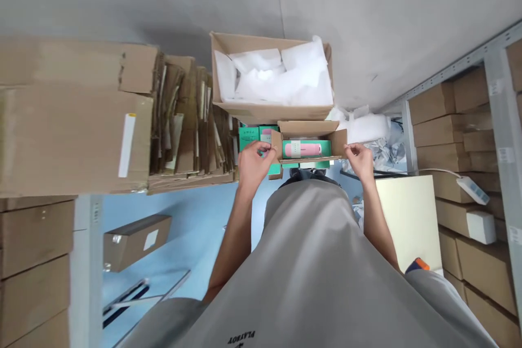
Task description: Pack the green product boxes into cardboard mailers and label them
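Observation:
An opened cardboard box [304, 129] stands in front of my body with its flaps spread. Inside it lies a green package [326, 152] printed with a long pink shape and a pale label. My left hand [255, 160] pinches the box's left flap between thumb and fingers. On the opposite side, my right hand [359, 159] pinches the edge of the right flap. More green boxes [248, 135] sit just beyond my left hand, partly covered by the carton.
Behind is a larger carton [271, 111] filled with white foam sheets [285, 79]. Many flattened cardboard pieces [187, 136] stand on the left. Foam wrap [367, 126] lies on the right, near shelves of stacked brown boxes [436, 130]. A power strip [473, 190] hangs there.

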Available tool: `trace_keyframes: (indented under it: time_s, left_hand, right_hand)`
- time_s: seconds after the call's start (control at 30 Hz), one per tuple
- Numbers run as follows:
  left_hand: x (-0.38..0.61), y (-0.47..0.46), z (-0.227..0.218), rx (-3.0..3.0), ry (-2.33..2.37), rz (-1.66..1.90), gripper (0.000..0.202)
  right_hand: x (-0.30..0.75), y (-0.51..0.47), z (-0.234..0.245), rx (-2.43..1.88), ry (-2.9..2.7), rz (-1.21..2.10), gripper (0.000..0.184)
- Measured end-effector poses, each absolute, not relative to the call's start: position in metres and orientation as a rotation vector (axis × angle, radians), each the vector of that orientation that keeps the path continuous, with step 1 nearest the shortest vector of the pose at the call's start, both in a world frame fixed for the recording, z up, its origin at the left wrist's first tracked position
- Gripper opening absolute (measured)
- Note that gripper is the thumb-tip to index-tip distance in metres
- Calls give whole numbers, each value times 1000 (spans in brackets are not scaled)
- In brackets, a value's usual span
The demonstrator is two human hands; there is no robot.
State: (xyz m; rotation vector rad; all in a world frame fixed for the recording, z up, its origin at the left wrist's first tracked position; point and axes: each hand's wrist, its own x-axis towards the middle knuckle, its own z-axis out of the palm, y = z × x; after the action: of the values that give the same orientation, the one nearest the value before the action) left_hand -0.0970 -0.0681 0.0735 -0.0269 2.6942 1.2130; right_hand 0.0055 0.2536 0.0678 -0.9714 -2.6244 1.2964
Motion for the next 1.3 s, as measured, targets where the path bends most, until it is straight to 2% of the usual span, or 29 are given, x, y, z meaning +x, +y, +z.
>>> trace_keyframes:
  time_s: [0.3,0.43,0.6,0.7,0.87,0.9,1.03,1.3]
  left_hand:
    - [-106,-81,71,-238,2623,1153,16]
    - [-113,-77,89,-165,2675,1259,18]
    - [-152,-62,132,-58,2993,1363,25]
    - [-195,-56,136,38,3118,1314,30]
    - [-252,-58,112,104,3113,1272,41]
    - [-256,-59,108,121,3101,1265,40]
    - [-256,-59,98,178,3082,1231,34]
    - [-258,-53,98,197,2983,1199,35]
  right_hand:
    - [-39,255,95,-769,-2905,1277,40]
    - [-60,258,124,-653,-2895,1174,43]
    - [-123,231,173,-177,-2913,1108,33]
    - [-186,194,179,189,-3071,1009,30]
    - [-273,141,142,481,-3468,580,72]
    - [-281,136,133,518,-3516,503,69]
    - [-281,136,111,494,-3524,384,28]
    - [-300,141,134,289,-3448,300,23]
